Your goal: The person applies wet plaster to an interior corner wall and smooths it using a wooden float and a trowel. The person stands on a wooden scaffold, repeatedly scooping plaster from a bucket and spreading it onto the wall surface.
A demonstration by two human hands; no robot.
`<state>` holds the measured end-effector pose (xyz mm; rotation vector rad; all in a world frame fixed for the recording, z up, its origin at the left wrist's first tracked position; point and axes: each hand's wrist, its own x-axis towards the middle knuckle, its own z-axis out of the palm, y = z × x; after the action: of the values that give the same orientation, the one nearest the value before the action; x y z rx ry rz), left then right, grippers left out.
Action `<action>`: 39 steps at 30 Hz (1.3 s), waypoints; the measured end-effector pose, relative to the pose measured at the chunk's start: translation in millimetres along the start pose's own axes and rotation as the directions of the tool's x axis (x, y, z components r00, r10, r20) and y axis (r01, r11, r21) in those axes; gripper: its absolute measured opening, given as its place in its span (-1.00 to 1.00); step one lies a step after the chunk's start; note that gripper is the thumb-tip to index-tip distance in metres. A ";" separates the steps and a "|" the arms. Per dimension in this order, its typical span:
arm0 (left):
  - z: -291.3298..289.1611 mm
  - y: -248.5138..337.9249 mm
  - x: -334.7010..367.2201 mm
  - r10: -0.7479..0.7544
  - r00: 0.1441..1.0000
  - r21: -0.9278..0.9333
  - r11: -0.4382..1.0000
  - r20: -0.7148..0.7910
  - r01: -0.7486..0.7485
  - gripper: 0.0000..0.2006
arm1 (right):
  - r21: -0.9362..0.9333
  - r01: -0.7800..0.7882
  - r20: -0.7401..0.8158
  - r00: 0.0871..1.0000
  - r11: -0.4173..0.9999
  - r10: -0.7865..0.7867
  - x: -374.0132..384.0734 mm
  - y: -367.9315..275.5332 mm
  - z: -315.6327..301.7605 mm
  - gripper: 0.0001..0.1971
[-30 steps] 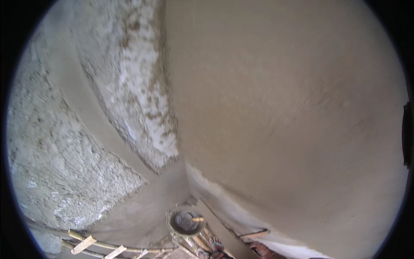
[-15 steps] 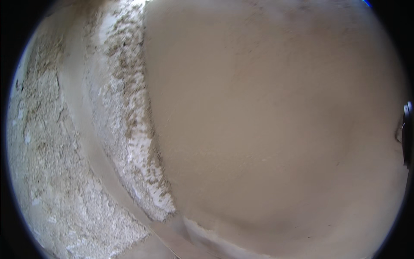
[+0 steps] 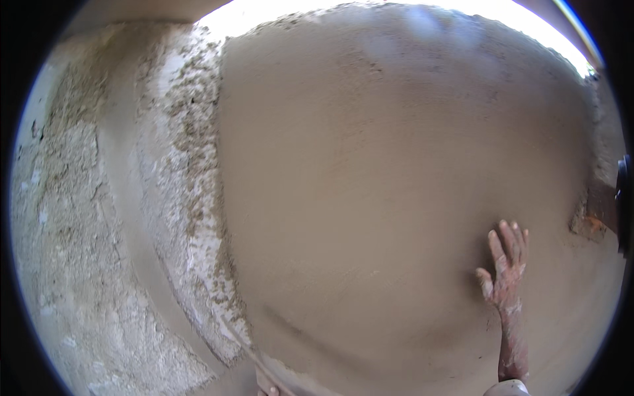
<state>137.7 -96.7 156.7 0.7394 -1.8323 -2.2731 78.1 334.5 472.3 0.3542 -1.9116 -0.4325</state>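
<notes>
My right hand (image 3: 507, 270) reaches up from the lower right with its fingers spread, pale plaster smeared over hand and forearm. Its palm faces the smooth brown plastered wall (image 3: 370, 178); whether it presses on the surface I cannot tell. At the bottom edge only the fingertips of my left hand (image 3: 269, 391) show, closed at a long thin strip, perhaps a straightedge (image 3: 261, 366). That strip slants up to the left, across the plaster's lower left border. Most of my left hand is cut off by the frame.
Rough whitish wall (image 3: 79, 264) with crusted mortar lies on the left, crossed by a smooth curved band (image 3: 132, 218). A ragged mortar strip (image 3: 198, 165) borders the plaster. At the right edge a brown, mortar-crusted piece (image 3: 591, 221) juts in; its kind is unclear. Bright light shows above.
My right hand has come into view at the lower right, and left fingertips with the strip at the bottom. The view has shifted, showing the wall's bright top edge and the brown piece at right.
</notes>
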 end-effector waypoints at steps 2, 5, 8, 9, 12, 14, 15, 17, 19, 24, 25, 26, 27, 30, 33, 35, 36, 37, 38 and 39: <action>-2.7 -0.6 -3.4 -0.005 1.000 -0.042 0.999 0.006 0.005 -0.11 | -0.072 0.002 -0.005 1.000 0.997 -0.003 15.5 6.8 -0.7 -0.30; -16.0 -28.7 8.1 0.057 0.998 0.074 0.996 -0.036 -0.054 -0.15 | -0.153 -0.002 -0.030 1.000 0.988 -0.002 21.5 6.9 15.5 -0.34; -8.8 -59.7 39.2 0.192 0.981 0.120 0.975 -0.031 -0.187 -0.33 | -0.203 0.047 -0.066 0.996 0.978 -0.062 21.4 6.4 27.9 -0.35; -0.2 -56.4 44.7 0.303 0.953 0.053 0.952 -0.015 -0.302 -0.44 | -0.218 0.069 -0.072 0.994 0.973 -0.087 21.8 6.5 28.0 -0.35; 24.5 -38.7 52.1 0.467 0.884 0.025 0.884 -0.014 -0.467 -0.47 | -0.219 0.037 -0.067 0.996 0.975 -0.053 16.7 5.4 32.1 -0.32; 36.7 -21.5 67.9 0.553 0.833 0.064 0.831 0.014 -0.552 -0.48 | -0.251 0.033 -0.061 0.997 0.967 -0.050 39.9 15.1 7.3 -0.33; 41.6 -36.4 76.6 0.538 0.842 0.115 0.834 0.045 -0.539 -0.48 | -0.246 0.026 -0.065 0.997 0.969 -0.044 28.2 12.4 23.3 -0.34; 59.2 -48.5 78.7 0.591 0.803 0.192 0.782 0.072 -0.593 -0.49 | -0.223 0.012 -0.082 0.996 0.975 -0.031 11.9 4.5 49.7 -0.37; 85.6 -46.2 74.2 0.632 0.769 0.097 0.763 0.091 -0.639 -0.51 | -0.217 0.029 -0.072 0.996 0.976 -0.046 9.3 -1.7 58.2 -0.37; 187.7 -52.1 54.5 0.846 0.521 0.120 0.509 0.111 -0.852 -0.50 | -0.213 0.027 -0.149 0.987 0.977 -0.060 10.3 5.8 53.7 -0.39; 210.4 -50.4 48.4 0.880 0.467 0.129 0.455 0.082 -0.881 -0.50 | -0.208 0.036 -0.148 0.987 0.977 -0.068 10.4 7.3 52.1 -0.39; 230.2 -45.2 44.0 0.877 0.474 0.129 0.463 0.076 -0.877 -0.50 | -0.202 0.035 -0.149 0.987 0.979 -0.066 9.4 10.0 50.7 -0.40; 250.5 -36.8 40.3 0.906 0.417 0.124 0.406 0.076 -0.905 -0.48 | -0.204 0.034 -0.152 0.986 0.978 -0.066 10.3 14.0 47.0 -0.40; 277.0 -29.0 50.5 0.923 0.378 0.191 0.360 0.068 -0.913 -0.45 | -0.182 0.013 -0.148 0.988 0.983 -0.040 6.9 10.7 54.1 -0.40; 292.8 -26.9 59.4 0.905 0.426 0.272 0.411 -0.006 -0.870 -0.45 | -0.183 0.010 -0.156 0.987 0.983 -0.039 5.7 11.1 59.5 -0.41; 299.4 -21.8 70.4 0.896 0.440 0.309 0.438 -0.067 -0.844 -0.45 | -0.188 0.013 -0.148 0.988 0.982 -0.041 1.4 18.7 59.0 -0.40; 295.7 -11.1 79.7 0.890 0.448 0.366 0.444 -0.079 -0.818 -0.43 | -0.186 0.017 -0.141 0.989 0.982 -0.044 0.9 20.3 60.5 -0.40; 291.1 2.2 89.1 0.884 0.458 0.419 0.451 -0.091 -0.788 -0.42 | -0.174 0.010 -0.151 0.988 0.985 -0.037 1.0 21.8 59.3 -0.40; 288.5 22.9 100.8 0.890 0.445 0.401 0.443 -0.093 -0.802 -0.37 | -0.185 0.022 -0.160 0.986 0.982 -0.052 2.9 25.1 54.8 -0.40; 280.3 46.5 113.4 0.896 0.433 0.393 0.433 -0.095 -0.811 -0.33 | -0.186 0.031 -0.169 0.984 0.982 -0.063 3.2 25.9 55.3 -0.40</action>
<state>-95.9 94.0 207.8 0.0321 -1.7757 -1.1413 24.4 363.4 467.9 0.3062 -1.6813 -0.5849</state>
